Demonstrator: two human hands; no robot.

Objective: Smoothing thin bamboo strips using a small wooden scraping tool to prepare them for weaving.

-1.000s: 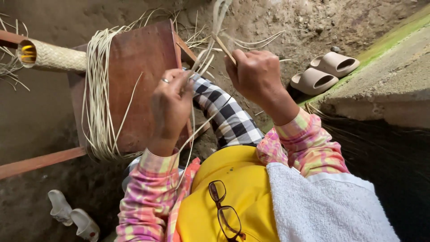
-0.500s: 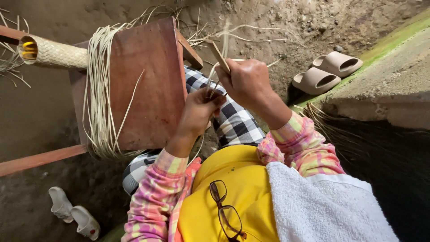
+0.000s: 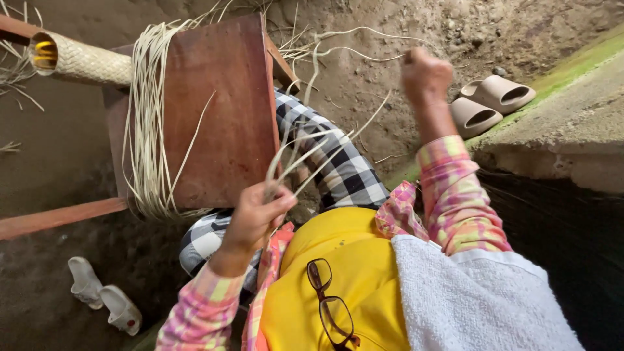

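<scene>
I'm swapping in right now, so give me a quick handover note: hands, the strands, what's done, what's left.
Left hand pinches the near ends of pale strands by the knee.
Right hand is raised, fist shut on a strand's far end, drawing it out.
Strand bundle drapes over the wooden board; a woven tube lies at its far left.
Done: tube woven.
Left: the bundle is unworked.

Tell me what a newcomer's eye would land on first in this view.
First the right hand, raised in a fist at upper centre, drawing a pale strand away from the strips pinched in the left hand lower down. Next, the reddish wooden board at upper left with a bundle of straw fibres draped over it. A pair of beige slippers lies on the dirt at right.
</scene>
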